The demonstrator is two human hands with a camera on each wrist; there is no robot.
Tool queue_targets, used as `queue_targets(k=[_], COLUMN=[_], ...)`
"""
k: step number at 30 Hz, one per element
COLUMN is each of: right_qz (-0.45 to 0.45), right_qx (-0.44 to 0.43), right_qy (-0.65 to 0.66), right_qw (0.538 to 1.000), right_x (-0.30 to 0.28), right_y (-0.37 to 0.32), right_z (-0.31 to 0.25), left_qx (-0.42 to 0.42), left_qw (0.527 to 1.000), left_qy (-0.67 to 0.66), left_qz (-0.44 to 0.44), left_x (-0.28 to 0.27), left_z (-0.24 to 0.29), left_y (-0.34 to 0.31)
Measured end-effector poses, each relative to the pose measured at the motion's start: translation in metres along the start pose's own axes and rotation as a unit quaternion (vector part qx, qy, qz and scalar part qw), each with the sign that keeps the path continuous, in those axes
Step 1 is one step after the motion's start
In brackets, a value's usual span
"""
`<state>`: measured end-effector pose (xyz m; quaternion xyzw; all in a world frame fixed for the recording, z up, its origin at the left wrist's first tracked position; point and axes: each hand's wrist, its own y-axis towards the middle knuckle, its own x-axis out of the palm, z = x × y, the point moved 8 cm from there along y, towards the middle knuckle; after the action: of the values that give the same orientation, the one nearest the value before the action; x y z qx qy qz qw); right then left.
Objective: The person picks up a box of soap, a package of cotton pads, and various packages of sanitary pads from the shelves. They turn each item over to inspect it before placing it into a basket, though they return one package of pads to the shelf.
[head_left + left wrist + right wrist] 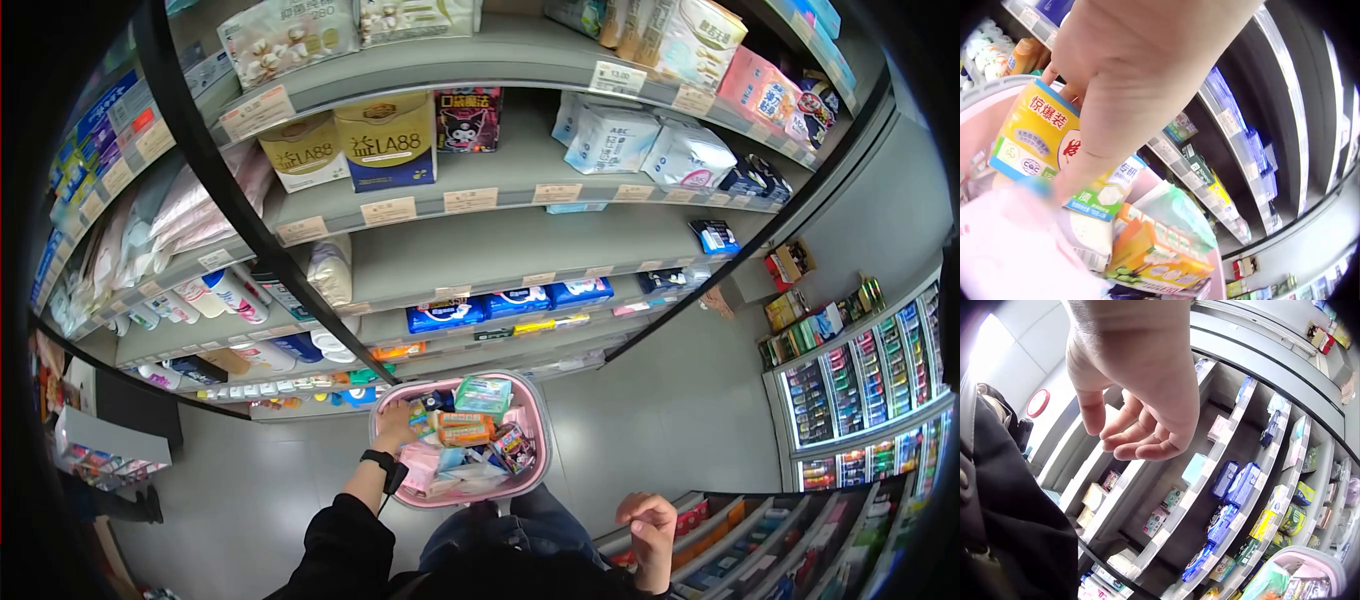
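Observation:
A pink basket (547,440) full of packets stands in front of the person's body. Inside its left side is the left hand (395,425). In the left wrist view, the left hand (1129,87) holds a yellow, blue and green package (1035,128), fingers behind its top edge and thumb across its front, blurred. Beside it lie orange packs (1163,253), a mint-green pack (1175,212) and a blurred pink pack (1016,250). The right hand (650,530) is raised away from the basket. Seen from the right wrist, the right hand (1141,381) is empty, its fingers loosely bent.
Curved grey shelves (430,250) with boxes and packets rise beyond the basket. Black uprights (215,180) divide them. Another stocked rack (760,540) is at the lower right, and a display (860,380) stands farther right. Grey floor (640,410) surrounds the basket.

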<state>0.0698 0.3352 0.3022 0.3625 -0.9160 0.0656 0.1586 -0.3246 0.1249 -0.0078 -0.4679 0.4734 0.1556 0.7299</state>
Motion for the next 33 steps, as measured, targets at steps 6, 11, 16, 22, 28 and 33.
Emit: queue_targets(k=[6, 11, 16, 22, 28, 33], right_qz=[-0.061, -0.121, -0.273, -0.326, -0.355, -0.323], right_qx=[0.037, 0.169, 0.161, 0.201, 0.257, 0.237], right_qy=[-0.003, -0.096, -0.202, -0.062, 0.043, 0.028], right_qw=[0.997, 0.973, 0.927, 0.921, 0.898, 0.916], right_x=[0.0, 0.008, 0.064, 0.108, 0.106, 0.099], right_y=[0.021, 0.059, 0.092, 0.096, 0.099, 0.105], right_z=[0.005, 0.044, 0.065, 0.068, 0.062, 0.058], left_qx=[-0.031, 0.016, 0.136, 0.235, 0.295, 0.29], left_qw=[0.999, 0.907, 0.643, 0.659, 0.661, 0.736], left_qy=[-0.008, -0.421, -0.737, -0.674, -0.666, -0.606], left_qz=[0.027, -0.025, -0.156, -0.237, -0.179, -0.084], left_x=[-0.023, -0.058, -0.112, -0.163, -0.166, -0.191], left_z=[0.003, 0.022, 0.115, 0.18, 0.201, 0.193], left_y=[-0.022, -0.07, -0.151, -0.211, -0.224, -0.239])
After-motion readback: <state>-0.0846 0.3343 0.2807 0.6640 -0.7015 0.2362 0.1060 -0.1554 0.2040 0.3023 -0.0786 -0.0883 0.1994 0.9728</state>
